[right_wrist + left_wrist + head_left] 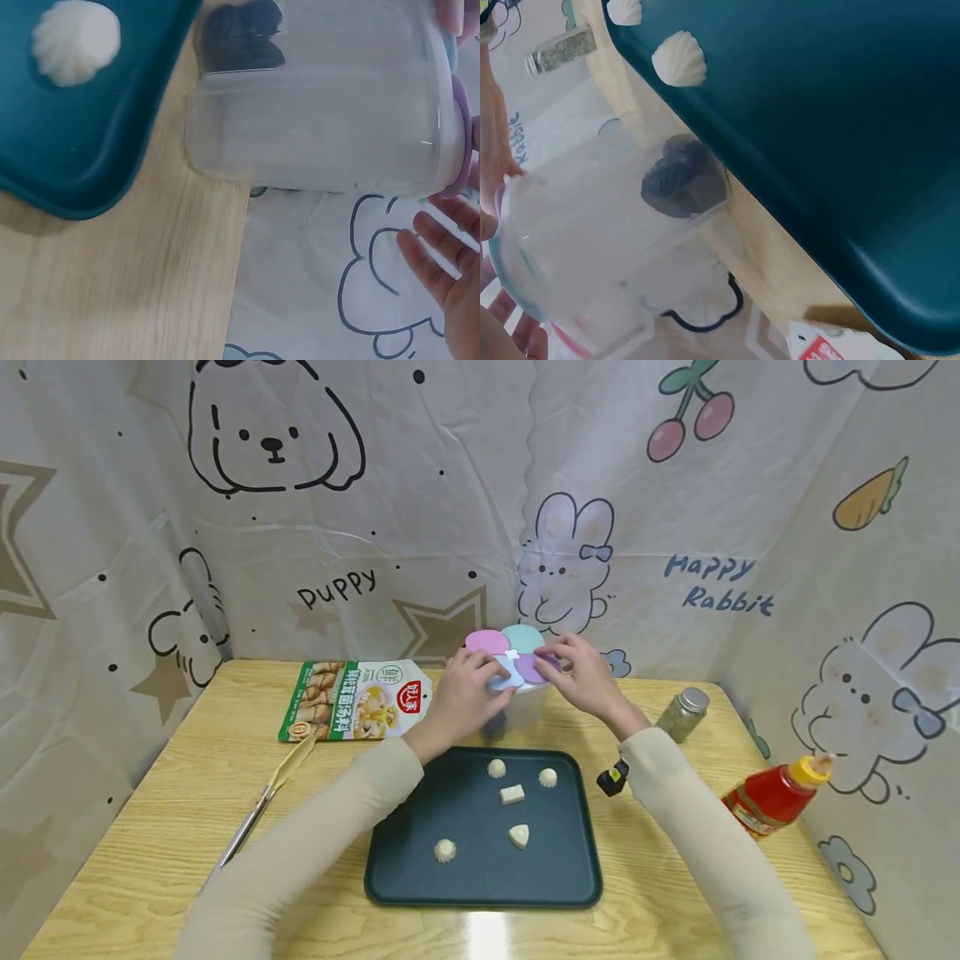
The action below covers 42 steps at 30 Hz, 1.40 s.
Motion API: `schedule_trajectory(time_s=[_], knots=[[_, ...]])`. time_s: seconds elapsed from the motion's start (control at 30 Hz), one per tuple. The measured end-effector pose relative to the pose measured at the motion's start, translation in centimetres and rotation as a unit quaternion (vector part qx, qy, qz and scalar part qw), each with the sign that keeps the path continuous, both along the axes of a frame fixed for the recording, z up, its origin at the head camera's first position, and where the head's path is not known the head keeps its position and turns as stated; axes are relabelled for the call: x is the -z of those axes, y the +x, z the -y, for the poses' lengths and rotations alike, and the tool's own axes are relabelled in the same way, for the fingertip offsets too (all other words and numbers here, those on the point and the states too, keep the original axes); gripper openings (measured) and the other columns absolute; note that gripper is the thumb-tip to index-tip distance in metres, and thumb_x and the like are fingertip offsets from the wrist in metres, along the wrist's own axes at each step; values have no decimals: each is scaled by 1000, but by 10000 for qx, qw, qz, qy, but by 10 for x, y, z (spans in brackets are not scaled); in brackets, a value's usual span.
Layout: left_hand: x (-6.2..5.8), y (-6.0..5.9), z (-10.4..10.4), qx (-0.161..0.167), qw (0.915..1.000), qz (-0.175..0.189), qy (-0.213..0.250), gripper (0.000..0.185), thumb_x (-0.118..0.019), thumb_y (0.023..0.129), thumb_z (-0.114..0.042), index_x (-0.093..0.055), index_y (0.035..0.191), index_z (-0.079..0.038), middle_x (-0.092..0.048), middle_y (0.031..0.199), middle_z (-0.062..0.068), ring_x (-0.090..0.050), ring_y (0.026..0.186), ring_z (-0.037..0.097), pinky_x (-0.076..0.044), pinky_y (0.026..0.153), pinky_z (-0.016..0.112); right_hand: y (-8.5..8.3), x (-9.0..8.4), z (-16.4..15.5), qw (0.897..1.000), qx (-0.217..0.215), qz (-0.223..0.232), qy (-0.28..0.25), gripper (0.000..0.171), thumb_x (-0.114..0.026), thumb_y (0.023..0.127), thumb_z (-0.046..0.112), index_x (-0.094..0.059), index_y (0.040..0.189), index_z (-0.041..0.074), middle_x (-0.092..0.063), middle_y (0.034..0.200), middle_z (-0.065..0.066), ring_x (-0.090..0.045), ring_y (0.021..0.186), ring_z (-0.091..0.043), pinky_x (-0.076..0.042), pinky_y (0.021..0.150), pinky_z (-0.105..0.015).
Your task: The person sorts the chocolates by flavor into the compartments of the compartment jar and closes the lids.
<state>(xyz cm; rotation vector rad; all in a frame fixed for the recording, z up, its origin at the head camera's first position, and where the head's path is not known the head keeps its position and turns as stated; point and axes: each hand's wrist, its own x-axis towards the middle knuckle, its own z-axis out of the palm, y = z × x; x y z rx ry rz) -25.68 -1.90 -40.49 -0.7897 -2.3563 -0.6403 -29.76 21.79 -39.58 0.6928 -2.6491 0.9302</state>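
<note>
A clear plastic storage canister [525,713] stands behind the tray, topped by four-petal flaps in pink, green, blue and purple. Dark shell-like pieces [676,180] lie at its bottom. My left hand [467,687] pinches the blue flap [507,673] between thumb and fingers at the front left. On the right, my right hand [587,677] holds the purple flap [534,670] with thumb and finger; its other fingers [426,259] are spread beside the lid. In front is a dark green tray [480,881] bearing several small white moulded pieces [512,794].
To the left lie a green-and-white food packet [356,702] and tongs [258,806] with yellowish tips. A seasoning jar [682,714], a small black object [612,779] and a red sauce bottle [772,797] stand at the right. A printed curtain [442,527] hangs behind the table.
</note>
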Motion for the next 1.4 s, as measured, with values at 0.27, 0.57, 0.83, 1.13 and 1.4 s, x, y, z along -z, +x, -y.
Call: schedule_trajectory(time_s=[0.27,0.57,0.83,1.13,1.4], knots=[[-4,-2,17,-183,9987,396,-267,25,-81,93,-30,-79,108,-10,-70,115,12,-62,105,31,-54,94,44,29,-3,2,9974,54,-366,615,39,-68,103,32,-73,132,6,-64,120,-16,-66,100,-33,-56,79,-45],[-13,-14,39,-44,9916,1109,-668,31,-74,100,-31,-76,123,-10,-70,131,11,-61,123,32,-51,105,48,55,1,24,9903,340,-838,1053,46,-73,99,38,-73,128,2,-62,116,-16,-59,84,-24,-49,65,-34],[-15,-26,53,336,9897,1306,-485,28,-71,102,-28,-75,122,-8,-69,133,12,-59,124,33,-49,109,50,64,1,37,9829,320,-1311,1252,49,-78,95,40,-73,126,2,-67,120,-16,-68,95,-26,-58,68,-36],[-6,-14,55,642,9946,810,8,27,-74,99,-22,-75,121,-7,-69,125,12,-60,122,30,-51,109,48,40,-2,18,9725,-622,-2041,935,41,-85,88,34,-76,117,6,-68,107,-13,-64,94,-27,-56,75,-41],[1,-12,50,918,9947,451,-14,31,-82,93,-23,-76,117,-5,-68,121,14,-60,117,30,-55,103,45,18,-3,16,9601,-1499,-2190,884,44,-91,81,35,-75,115,11,-71,112,-10,-68,104,-27,-58,87,-44]])
